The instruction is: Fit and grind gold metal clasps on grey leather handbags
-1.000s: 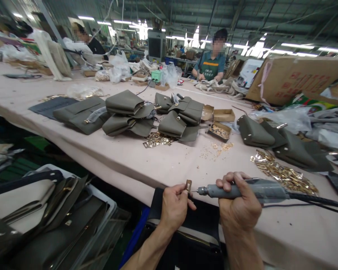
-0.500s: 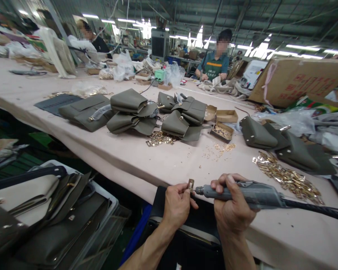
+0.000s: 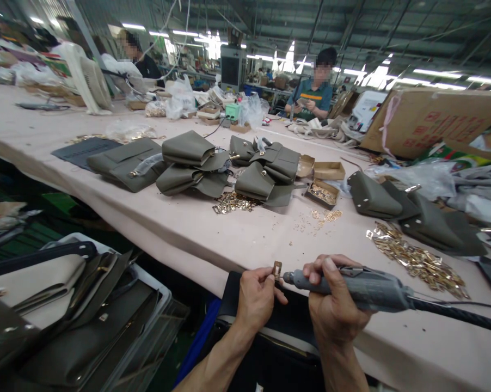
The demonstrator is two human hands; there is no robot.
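Between thumb and fingers, my left hand (image 3: pixel 257 298) pinches a small gold metal buckle plate (image 3: pixel 277 269) at the table's front edge. My right hand (image 3: pixel 336 302) is wrapped round a grey electric screwdriver (image 3: pixel 368 288), whose cable runs off to the right. The screwdriver's tip points left and meets the plate or sits very close to it; contact is too small to make out. Below both hands lies a black bag (image 3: pixel 278 354) with a gold zip, partly hidden by my forearms. To the right is a heap of gold metal fittings (image 3: pixel 421 261).
Olive bags (image 3: pixel 188 147) stand mid-table beside gold frames (image 3: pixel 234 202). A small box (image 3: pixel 322 193) holds tiny fittings, with others scattered before it. More olive bags (image 3: pixel 372 196) lie right. A crate (image 3: pixel 159 277) of bags stands lower left. A co-worker (image 3: pixel 311 98) sits across the table.
My hands, the plate and the screwdriver stay almost in place, with only a slight shift. Across the table the co-worker's hands have risen, holding a pale item.
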